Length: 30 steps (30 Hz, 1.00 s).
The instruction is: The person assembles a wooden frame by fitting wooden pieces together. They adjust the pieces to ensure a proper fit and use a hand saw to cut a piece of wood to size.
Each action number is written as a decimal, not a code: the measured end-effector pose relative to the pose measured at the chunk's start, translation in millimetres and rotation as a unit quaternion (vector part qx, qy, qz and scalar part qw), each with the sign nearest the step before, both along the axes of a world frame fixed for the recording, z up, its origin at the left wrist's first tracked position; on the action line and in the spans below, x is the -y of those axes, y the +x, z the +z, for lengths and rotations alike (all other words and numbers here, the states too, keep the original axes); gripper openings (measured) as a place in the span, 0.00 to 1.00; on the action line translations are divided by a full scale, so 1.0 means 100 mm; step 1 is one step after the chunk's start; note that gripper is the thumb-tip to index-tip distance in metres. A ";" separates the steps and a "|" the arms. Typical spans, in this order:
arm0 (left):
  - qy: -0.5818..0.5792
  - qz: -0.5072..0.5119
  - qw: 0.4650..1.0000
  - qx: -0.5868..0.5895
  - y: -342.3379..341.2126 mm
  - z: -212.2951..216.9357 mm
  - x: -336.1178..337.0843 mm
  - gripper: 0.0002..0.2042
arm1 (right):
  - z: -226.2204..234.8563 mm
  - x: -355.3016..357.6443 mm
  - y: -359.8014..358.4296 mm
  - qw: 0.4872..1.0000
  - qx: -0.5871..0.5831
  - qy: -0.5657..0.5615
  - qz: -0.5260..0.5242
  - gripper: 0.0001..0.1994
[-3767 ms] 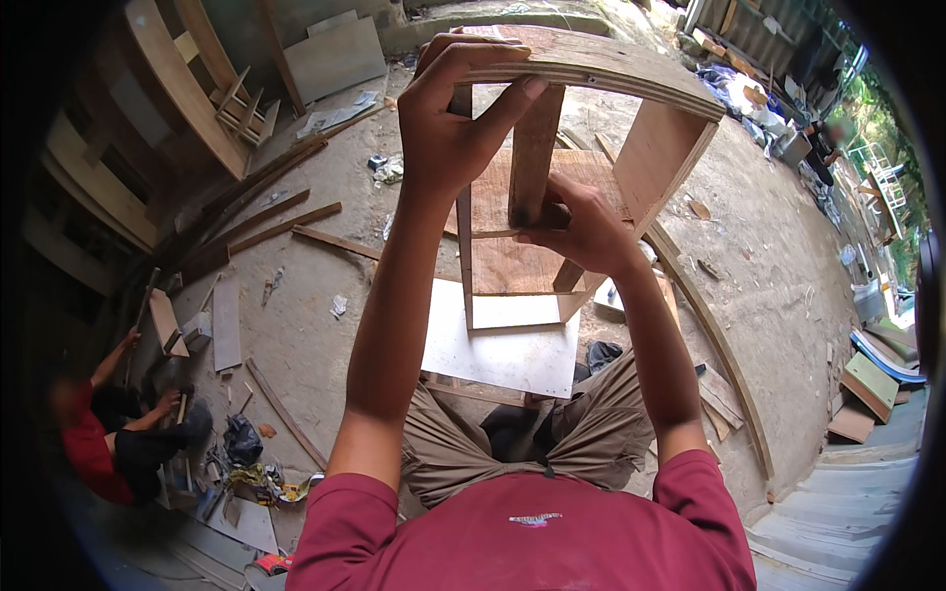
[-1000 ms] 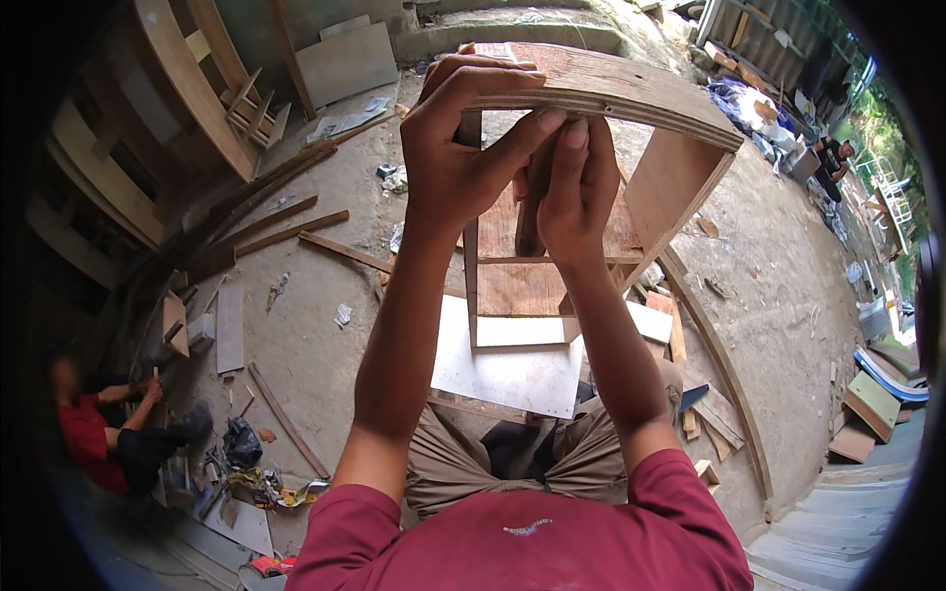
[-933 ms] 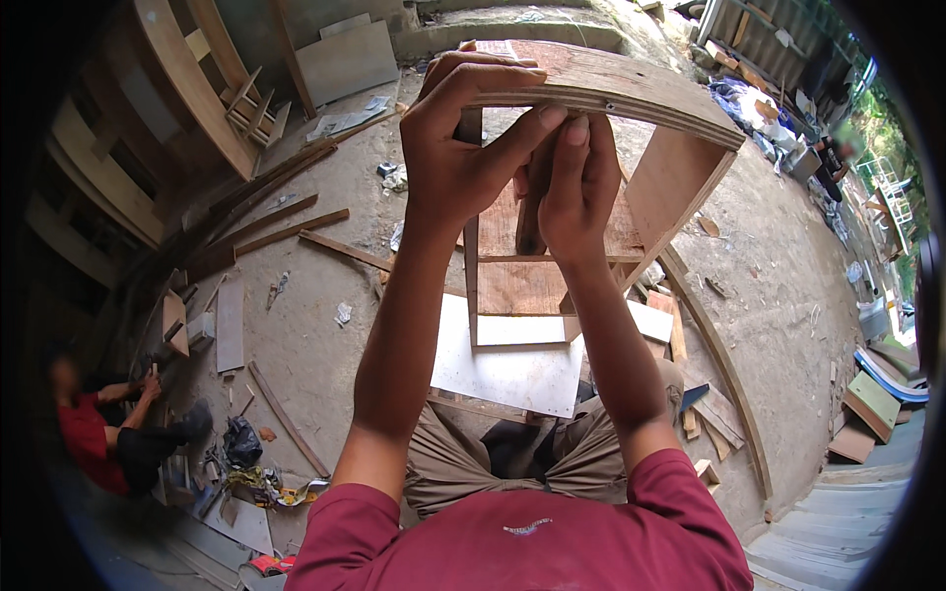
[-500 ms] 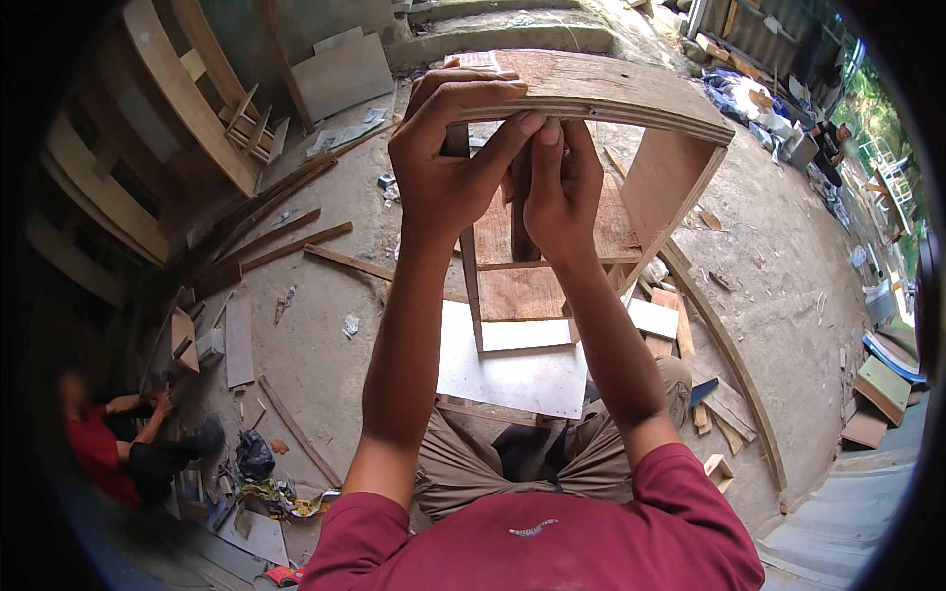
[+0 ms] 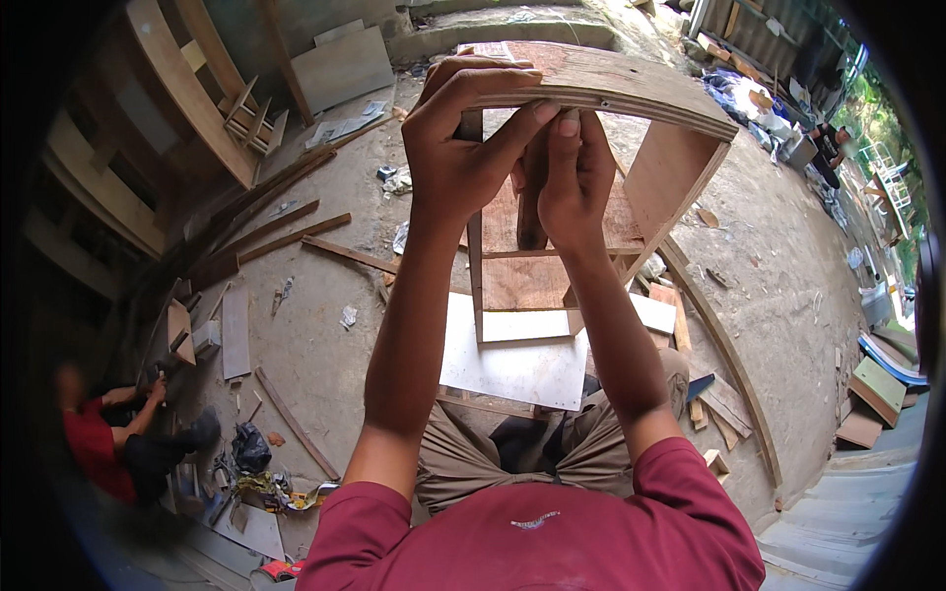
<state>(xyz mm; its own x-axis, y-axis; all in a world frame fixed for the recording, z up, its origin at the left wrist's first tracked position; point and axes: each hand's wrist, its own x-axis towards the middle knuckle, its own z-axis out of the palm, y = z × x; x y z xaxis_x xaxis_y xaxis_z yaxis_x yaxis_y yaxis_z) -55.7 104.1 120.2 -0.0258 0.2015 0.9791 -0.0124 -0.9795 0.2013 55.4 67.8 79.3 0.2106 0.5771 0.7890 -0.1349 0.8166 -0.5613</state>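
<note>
An open plywood box [image 5: 680,182] stands in front of me, with a white-faced board [image 5: 512,366] below it. My left hand [image 5: 458,133] grips the near left part of the box's thick top panel [image 5: 611,71], fingers over the top and thumb against its front edge. Just below that edge, my right hand [image 5: 576,182] is closed in a pinch, thumb up, close to the left thumb. Whatever sits in its fingers is hidden. A dark wooden piece [image 5: 532,222] shows beside it inside the box. A small nail or screw head [image 5: 604,102] shows in the panel's edge.
Wood strips [image 5: 296,236] and offcuts [image 5: 724,404] lie about the concrete floor. A long batten [image 5: 734,360] runs along the right. A person in red [image 5: 103,448] sits at lower left; another person [image 5: 828,153] is far right. Shelf-like wooden frames [image 5: 187,89] stand at upper left.
Both hands and the top of the box have shifted slightly right in view. My left hand keeps its grip, and my right hand stays pinched under the panel's edge.
</note>
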 end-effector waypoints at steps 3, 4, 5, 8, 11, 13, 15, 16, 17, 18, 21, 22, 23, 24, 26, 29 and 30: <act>0.009 0.013 1.000 -0.001 -0.01 -0.01 -0.01 0.13 | 0.03 0.03 -0.04 1.000 -0.010 -0.010 -0.012 0.17; 0.016 0.012 1.000 -0.002 -0.02 -0.01 -0.02 0.13 | 0.03 0.05 -0.05 1.000 -0.008 -0.013 -0.015 0.17; 0.022 0.012 1.000 -0.004 -0.03 -0.01 -0.03 0.13 | 0.04 0.06 -0.05 1.000 -0.006 -0.015 -0.019 0.17; 0.018 0.003 1.000 0.001 -0.01 0.00 -0.02 0.13 | -0.01 0.01 -0.01 1.000 -0.006 0.007 0.003 0.17; -0.006 -0.001 1.000 0.009 0.00 -0.01 0.01 0.13 | -0.03 -0.03 0.02 1.000 -0.007 0.002 0.020 0.18; -0.009 0.002 1.000 0.009 0.00 0.00 0.02 0.13 | 0.00 0.01 -0.01 0.999 -0.021 -0.010 0.029 0.18; -0.003 0.005 1.000 0.008 -0.01 0.00 0.01 0.12 | 0.02 0.03 -0.02 0.999 -0.025 -0.011 0.029 0.18; 0.008 0.012 1.000 0.005 -0.01 0.00 0.00 0.12 | 0.01 0.02 -0.02 0.999 -0.022 -0.007 0.024 0.18; 0.020 0.018 1.000 0.001 -0.01 0.01 -0.01 0.12 | 0.01 0.02 -0.02 1.000 -0.019 -0.003 0.019 0.18; 0.032 0.026 0.999 -0.004 -0.02 0.01 -0.02 0.12 | 0.00 0.02 -0.02 1.000 -0.018 -0.004 0.010 0.18; -0.010 0.009 1.000 -0.016 -0.02 -0.02 0.04 0.12 | 0.00 0.04 -0.02 1.000 -0.018 -0.006 -0.002 0.18; -0.006 0.011 1.000 -0.011 -0.01 -0.01 0.03 0.12 | 0.00 0.05 -0.01 1.000 -0.020 -0.006 0.002 0.18; -0.002 0.012 1.000 -0.006 0.00 0.00 0.01 0.12 | 0.01 0.06 -0.01 1.000 -0.023 -0.006 0.006 0.18; 0.001 0.014 1.000 -0.002 -0.01 0.00 0.00 0.12 | 0.00 0.06 -0.02 1.000 -0.024 -0.005 0.007 0.18; -0.006 0.012 1.000 -0.003 -0.02 -0.01 0.00 0.11 | -0.01 0.03 -0.03 1.000 -0.026 -0.003 0.010 0.18; -0.003 0.008 1.000 -0.002 -0.02 -0.01 -0.02 0.11 | -0.03 -0.02 0.00 0.999 -0.022 0.014 0.023 0.18; 0.002 0.009 1.000 -0.002 -0.01 -0.02 -0.04 0.11 | -0.02 -0.02 -0.01 0.999 -0.025 0.012 0.021 0.19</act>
<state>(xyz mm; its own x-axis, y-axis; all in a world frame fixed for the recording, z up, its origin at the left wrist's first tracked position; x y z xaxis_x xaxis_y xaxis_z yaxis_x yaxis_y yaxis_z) -57.0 108.3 118.3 -0.0259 0.1971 0.9800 0.0069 -0.9803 0.1973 54.0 70.1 76.8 0.2257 0.5673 0.7920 -0.1966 0.8228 -0.5333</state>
